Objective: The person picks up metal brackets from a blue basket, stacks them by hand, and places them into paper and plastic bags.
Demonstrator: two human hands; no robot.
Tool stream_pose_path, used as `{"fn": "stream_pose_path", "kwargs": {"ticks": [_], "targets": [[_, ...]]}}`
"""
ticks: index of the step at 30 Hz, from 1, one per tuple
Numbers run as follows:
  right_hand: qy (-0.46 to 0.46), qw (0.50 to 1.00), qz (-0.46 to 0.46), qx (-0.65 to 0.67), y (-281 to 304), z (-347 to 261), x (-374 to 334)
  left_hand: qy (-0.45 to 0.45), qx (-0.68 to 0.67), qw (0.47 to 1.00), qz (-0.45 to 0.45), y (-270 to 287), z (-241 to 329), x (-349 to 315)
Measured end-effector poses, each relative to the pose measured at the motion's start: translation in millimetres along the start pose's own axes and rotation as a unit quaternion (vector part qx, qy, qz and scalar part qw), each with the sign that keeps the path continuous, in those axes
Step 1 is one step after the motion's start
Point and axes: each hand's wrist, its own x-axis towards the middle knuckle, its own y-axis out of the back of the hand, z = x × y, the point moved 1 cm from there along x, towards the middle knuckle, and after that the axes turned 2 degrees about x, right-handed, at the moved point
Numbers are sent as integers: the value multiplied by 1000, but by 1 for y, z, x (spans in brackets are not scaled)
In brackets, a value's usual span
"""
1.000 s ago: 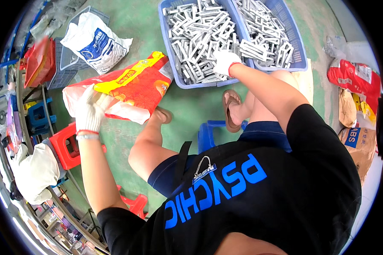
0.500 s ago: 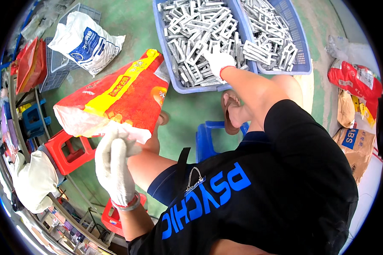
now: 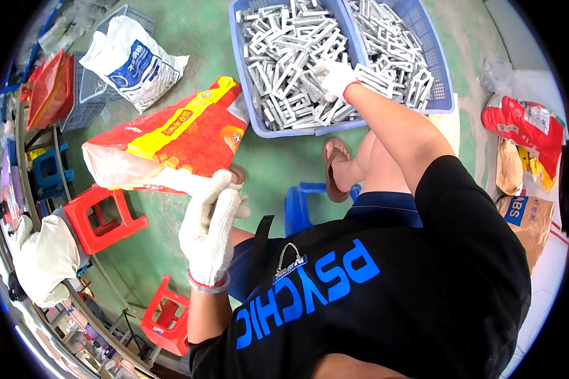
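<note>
My right hand (image 3: 337, 79), in a white knit glove, is among silvery rectangular metal frames (image 3: 291, 44) heaped in the left blue plastic basket (image 3: 297, 133). Its fingers curl down at the heap; what lies under them is hidden. My left hand (image 3: 210, 227), gloved too, is raised by the near edge of a large red and yellow bag (image 3: 189, 136). Its fingers are loosely bent and partly apart, with nothing visible in them. The bag leans beside the basket, its white lower end toward the left.
A second blue basket (image 3: 446, 76) with more frames adjoins on the right. Left are a white sack (image 3: 136, 63), red stools (image 3: 91, 215) and shelving (image 3: 98, 322). A blue stool (image 3: 297, 205) is by my legs. Bags, one red (image 3: 525, 129), line the right wall.
My left hand has moved right along the bag's near edge. My right hand has shifted slightly right and up over the frames, its fingers now more curled.
</note>
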Motion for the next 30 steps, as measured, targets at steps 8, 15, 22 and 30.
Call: {"fn": "stream_pose_path", "kwargs": {"ticks": [8,15,22,30], "targets": [[98,979,100,-150,-36,2,-25,47,29,998,-34,-7,-10,-23],[13,942,-57,331,-4,-49,-59,77,-33,993,-81,-13,-30,-28],[99,777,-387,486,49,-143,-161,147,-251,952,-92,-41,-46,11],[182,806,-388,408,56,-157,-208,111,-334,910,-220,-43,-31,32]]}}
